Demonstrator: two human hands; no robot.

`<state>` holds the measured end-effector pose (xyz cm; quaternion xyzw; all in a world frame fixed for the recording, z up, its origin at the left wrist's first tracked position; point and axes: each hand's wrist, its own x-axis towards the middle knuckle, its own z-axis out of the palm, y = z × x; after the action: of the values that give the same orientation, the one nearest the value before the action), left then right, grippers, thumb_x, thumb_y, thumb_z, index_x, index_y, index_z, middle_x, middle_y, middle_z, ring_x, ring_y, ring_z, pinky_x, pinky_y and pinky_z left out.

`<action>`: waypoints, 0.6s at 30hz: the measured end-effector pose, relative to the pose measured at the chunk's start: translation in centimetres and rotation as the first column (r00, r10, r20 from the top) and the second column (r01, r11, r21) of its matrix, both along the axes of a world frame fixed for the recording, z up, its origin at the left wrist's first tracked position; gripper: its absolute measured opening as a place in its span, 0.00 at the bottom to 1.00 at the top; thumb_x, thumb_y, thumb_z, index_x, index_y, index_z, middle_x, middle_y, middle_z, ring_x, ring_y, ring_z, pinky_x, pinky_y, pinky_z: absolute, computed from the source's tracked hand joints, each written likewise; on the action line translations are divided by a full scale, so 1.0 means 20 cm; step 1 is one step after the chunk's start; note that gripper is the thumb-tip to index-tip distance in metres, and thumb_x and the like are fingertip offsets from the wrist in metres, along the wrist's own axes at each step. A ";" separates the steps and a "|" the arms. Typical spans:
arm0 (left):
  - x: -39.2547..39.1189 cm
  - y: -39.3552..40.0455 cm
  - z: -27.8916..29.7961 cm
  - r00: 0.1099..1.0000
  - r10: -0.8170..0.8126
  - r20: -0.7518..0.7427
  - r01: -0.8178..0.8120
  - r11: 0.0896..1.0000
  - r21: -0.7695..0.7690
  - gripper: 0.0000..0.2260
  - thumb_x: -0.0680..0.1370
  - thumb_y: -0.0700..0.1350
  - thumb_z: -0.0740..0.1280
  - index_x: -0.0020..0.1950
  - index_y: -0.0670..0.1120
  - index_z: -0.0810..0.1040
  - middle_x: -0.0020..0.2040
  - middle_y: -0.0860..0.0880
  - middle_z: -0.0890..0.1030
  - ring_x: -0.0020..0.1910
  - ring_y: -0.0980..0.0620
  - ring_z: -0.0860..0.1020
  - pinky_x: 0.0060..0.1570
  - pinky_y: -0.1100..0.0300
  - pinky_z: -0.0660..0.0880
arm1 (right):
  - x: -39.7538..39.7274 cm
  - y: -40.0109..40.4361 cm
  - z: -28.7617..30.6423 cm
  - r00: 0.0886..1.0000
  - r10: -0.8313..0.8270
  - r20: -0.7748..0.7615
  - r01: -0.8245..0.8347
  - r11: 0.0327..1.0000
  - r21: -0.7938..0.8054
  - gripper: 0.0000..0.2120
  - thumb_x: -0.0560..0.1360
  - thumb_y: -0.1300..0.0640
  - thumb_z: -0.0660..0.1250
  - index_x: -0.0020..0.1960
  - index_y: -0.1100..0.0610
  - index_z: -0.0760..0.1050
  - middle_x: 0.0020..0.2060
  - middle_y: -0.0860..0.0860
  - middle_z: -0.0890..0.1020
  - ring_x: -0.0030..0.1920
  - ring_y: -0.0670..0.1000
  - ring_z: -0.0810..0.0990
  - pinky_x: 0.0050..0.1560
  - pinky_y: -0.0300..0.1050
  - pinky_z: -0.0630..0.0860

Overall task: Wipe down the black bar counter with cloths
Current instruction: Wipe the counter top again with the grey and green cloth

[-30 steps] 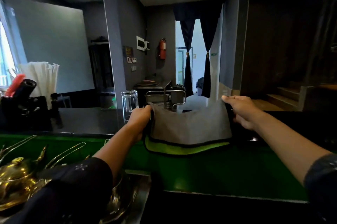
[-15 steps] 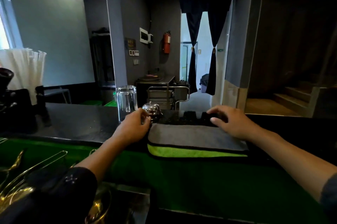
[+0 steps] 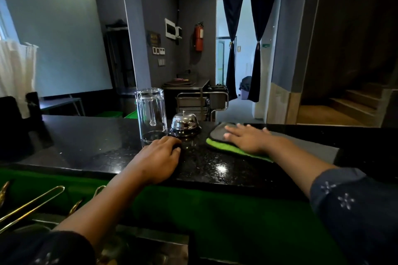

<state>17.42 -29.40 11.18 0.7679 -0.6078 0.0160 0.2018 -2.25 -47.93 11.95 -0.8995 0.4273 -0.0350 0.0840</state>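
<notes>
A grey-and-green cloth [image 3: 219, 139] is pressed flat on the black counter [image 3: 97, 146] right of centre by the open right hand [image 3: 247, 138], partly hidden beneath it, while the left hand [image 3: 158, 160] rests loosely curled, empty, near a bell [image 3: 184, 123] and upturned glass [image 3: 150, 114].

Left hand [image 3: 158, 162]: your hand is bare, nothing on the fingers or wrist.
Right hand [image 3: 247, 138]: bare too, pale nails showing at the fingertips.
Left sleeve [image 3: 49, 247]: dark fabric, ending well back from your fingers, forearm uncovered.
Right sleeve [image 3: 353, 204]: dark blue-grey cloth with small pale flower-like stitched marks, cuff well back from your fingers.
</notes>
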 end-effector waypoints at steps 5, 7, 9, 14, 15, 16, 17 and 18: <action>-0.02 -0.01 -0.02 1.000 0.015 0.027 -0.015 1.000 -0.006 0.19 0.82 0.53 0.50 0.72 0.51 0.65 0.71 0.51 0.68 0.69 0.51 0.66 0.68 0.51 0.64 | -0.05 -0.35 -0.01 0.956 -0.293 -0.035 0.292 0.956 -0.015 0.41 0.69 0.22 0.36 0.78 0.38 0.49 0.80 0.52 0.49 0.79 0.60 0.47 0.72 0.72 0.39; -0.01 -0.01 -0.02 0.999 0.023 0.039 -0.023 1.000 -0.010 0.18 0.82 0.53 0.49 0.71 0.52 0.65 0.71 0.51 0.68 0.69 0.51 0.67 0.67 0.51 0.64 | 0.02 -0.35 -0.02 0.941 -0.333 -0.057 0.332 0.943 -0.030 0.35 0.74 0.27 0.39 0.78 0.38 0.48 0.80 0.53 0.49 0.79 0.61 0.46 0.71 0.73 0.40; 0.00 -0.02 -0.02 0.999 0.028 0.040 -0.028 1.000 -0.002 0.18 0.82 0.53 0.49 0.71 0.52 0.65 0.71 0.52 0.68 0.69 0.51 0.67 0.67 0.51 0.64 | 0.10 -0.29 0.00 0.955 -0.289 -0.066 0.287 0.957 -0.036 0.31 0.77 0.30 0.40 0.78 0.36 0.46 0.80 0.53 0.48 0.79 0.61 0.45 0.71 0.74 0.39; -0.01 -0.01 -0.01 0.999 0.027 0.021 -0.028 0.999 0.032 0.18 0.82 0.52 0.49 0.71 0.53 0.66 0.71 0.51 0.68 0.68 0.49 0.67 0.66 0.51 0.64 | 0.23 -0.07 0.00 0.995 -0.084 -0.052 0.084 0.996 0.006 0.28 0.78 0.30 0.41 0.76 0.32 0.46 0.80 0.51 0.46 0.79 0.60 0.43 0.71 0.71 0.36; -0.01 -0.01 -0.01 1.000 0.025 0.014 -0.025 0.999 0.045 0.18 0.82 0.53 0.49 0.71 0.53 0.65 0.72 0.51 0.67 0.68 0.49 0.67 0.67 0.50 0.64 | 0.21 -0.04 -0.01 0.997 -0.065 -0.044 0.065 0.998 0.014 0.28 0.78 0.30 0.41 0.76 0.32 0.46 0.80 0.50 0.46 0.79 0.59 0.43 0.72 0.70 0.36; 0.00 -0.01 0.00 1.000 0.024 0.007 -0.024 0.998 0.060 0.18 0.82 0.53 0.49 0.71 0.53 0.65 0.72 0.50 0.67 0.69 0.49 0.67 0.67 0.50 0.64 | 0.20 0.01 0.00 0.998 -0.047 -0.039 0.048 0.999 0.014 0.28 0.78 0.30 0.41 0.76 0.31 0.46 0.80 0.50 0.46 0.79 0.58 0.43 0.72 0.69 0.37; 0.00 -0.01 0.00 1.000 0.024 0.001 -0.024 0.997 0.074 0.19 0.82 0.53 0.49 0.72 0.53 0.65 0.72 0.50 0.67 0.69 0.48 0.67 0.67 0.49 0.64 | 0.17 0.05 0.00 0.999 -0.031 -0.034 0.031 0.999 0.014 0.28 0.78 0.30 0.41 0.76 0.32 0.46 0.80 0.50 0.46 0.79 0.58 0.44 0.72 0.69 0.37; 0.00 0.00 0.01 1.000 0.024 0.000 -0.024 0.996 0.085 0.19 0.82 0.53 0.49 0.72 0.53 0.64 0.72 0.50 0.67 0.69 0.48 0.67 0.67 0.49 0.64 | 0.15 0.10 0.00 0.999 -0.012 -0.035 0.013 1.000 0.014 0.28 0.78 0.30 0.41 0.76 0.32 0.46 0.80 0.49 0.46 0.79 0.57 0.44 0.72 0.68 0.37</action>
<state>17.41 -29.48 11.36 0.7832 -0.5983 -0.0078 0.1690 0.65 -45.89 11.99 -0.8967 0.4346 -0.0170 0.0826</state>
